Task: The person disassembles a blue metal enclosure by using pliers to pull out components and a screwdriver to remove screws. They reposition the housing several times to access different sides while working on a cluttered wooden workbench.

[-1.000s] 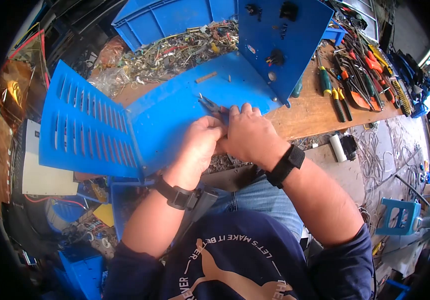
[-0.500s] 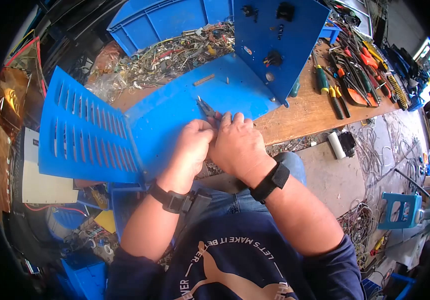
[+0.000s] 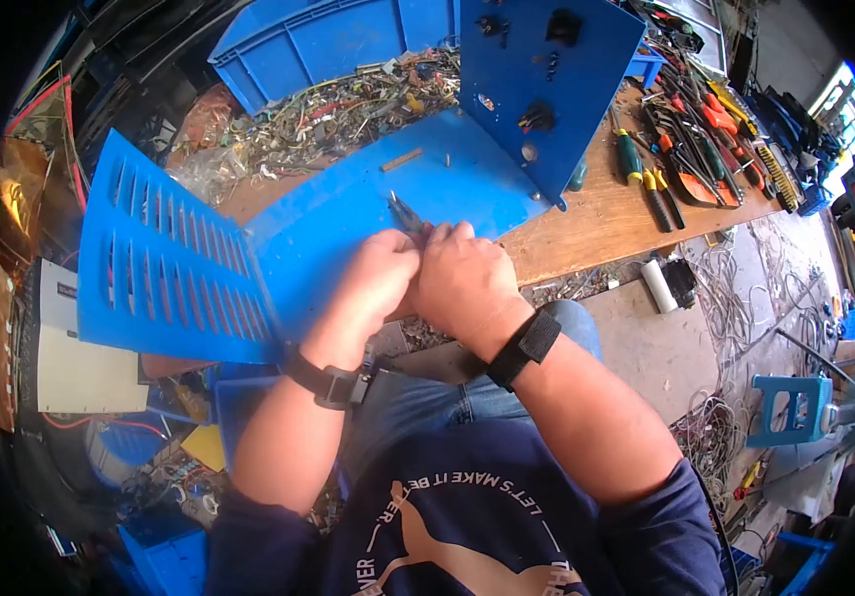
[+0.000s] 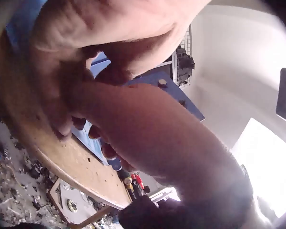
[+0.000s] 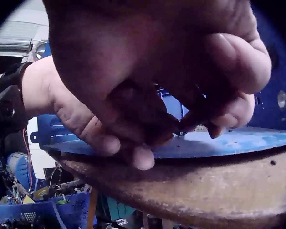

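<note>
Both hands meet over the near edge of a blue metal panel [image 3: 333, 204]. My right hand [image 3: 462, 283], back up with the fingers curled, grips pliers [image 3: 405, 215]; only their pointed nose shows, aimed forward and left, and the handles are hidden under the hand. Close against it lies my left hand [image 3: 368, 278], thumb and fingers bent toward the right fingers. I cannot tell what the left fingertips hold. In the left wrist view, the left hand [image 4: 105, 24] overlaps the right forearm [image 4: 152, 138]. The right wrist view shows the right palm [image 5: 133, 52] in shadow, with curled fingers.
A slotted side panel [image 3: 174, 253] rises at left, an upright blue panel [image 3: 546, 99] at right. Behind are mixed scraps [image 3: 348, 119] and a blue crate [image 3: 338, 45]. Screwdrivers and other tools [image 3: 691, 149] lie on the wooden bench [image 3: 566, 238]. A blue stool [image 3: 790, 407] stands on the floor.
The hands have shifted left, staying together. The pliers' nose has swung to point more forward and now shows less beyond the fingers.
</note>
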`<state>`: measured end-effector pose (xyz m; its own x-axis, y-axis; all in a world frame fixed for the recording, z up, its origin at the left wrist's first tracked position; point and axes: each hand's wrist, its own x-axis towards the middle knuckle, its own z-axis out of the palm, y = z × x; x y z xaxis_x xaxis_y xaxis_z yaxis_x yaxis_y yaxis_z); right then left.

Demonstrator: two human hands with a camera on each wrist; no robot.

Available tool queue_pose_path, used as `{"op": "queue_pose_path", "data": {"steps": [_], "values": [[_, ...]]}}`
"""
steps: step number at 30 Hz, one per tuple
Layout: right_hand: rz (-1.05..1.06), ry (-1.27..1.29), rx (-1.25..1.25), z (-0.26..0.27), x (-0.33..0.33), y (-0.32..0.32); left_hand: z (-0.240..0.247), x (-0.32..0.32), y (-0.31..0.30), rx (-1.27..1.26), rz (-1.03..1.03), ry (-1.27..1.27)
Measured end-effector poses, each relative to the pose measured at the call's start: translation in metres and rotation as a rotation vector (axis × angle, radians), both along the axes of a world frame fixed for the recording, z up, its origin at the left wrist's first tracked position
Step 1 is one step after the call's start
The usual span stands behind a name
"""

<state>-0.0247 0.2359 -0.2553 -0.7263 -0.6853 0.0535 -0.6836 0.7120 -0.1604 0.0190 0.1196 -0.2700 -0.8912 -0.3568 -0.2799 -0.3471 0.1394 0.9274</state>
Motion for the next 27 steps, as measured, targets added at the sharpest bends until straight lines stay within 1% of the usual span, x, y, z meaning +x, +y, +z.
{"op": "queue_pose_path", "data": {"steps": [2,4,6,8,11,14,17,20,23,27], "values": [[0.012,-0.016,-0.02,-0.001,-0.001,0.0,0.014,-0.001,-0.001,-0.434,-0.114,-0.031],[0.044,-0.037,-0.031,-0.001,-0.004,0.002,0.032,-0.01,0.0,-0.807,0.091,-0.002],[0.047,-0.032,-0.016,-0.001,-0.006,0.003,0.05,-0.024,-0.007,-0.986,0.228,-0.028],[0.058,-0.032,-0.025,-0.004,-0.006,0.004,0.065,-0.04,-0.016,-1.053,0.193,-0.141],[0.079,-0.03,-0.056,-0.004,-0.009,0.006,0.035,-0.066,-0.042,-1.101,0.102,-0.189],[0.078,-0.04,-0.057,-0.005,-0.01,0.009,0.03,-0.07,-0.039,-1.137,-0.023,-0.2],[0.084,-0.031,-0.074,-0.013,-0.014,0.007,0.028,-0.07,-0.037,-1.208,-0.143,-0.285],[0.104,-0.069,-0.084,-0.012,-0.017,0.01,0.015,-0.072,-0.054,-1.235,-0.178,-0.21],[0.122,-0.136,-0.078,-0.008,-0.021,0.013,0.016,-0.072,-0.06,-1.144,-0.219,-0.136],[0.158,-0.154,-0.034,-0.004,-0.026,0.017,0.022,-0.071,-0.051,-1.179,-0.275,-0.194]]}}
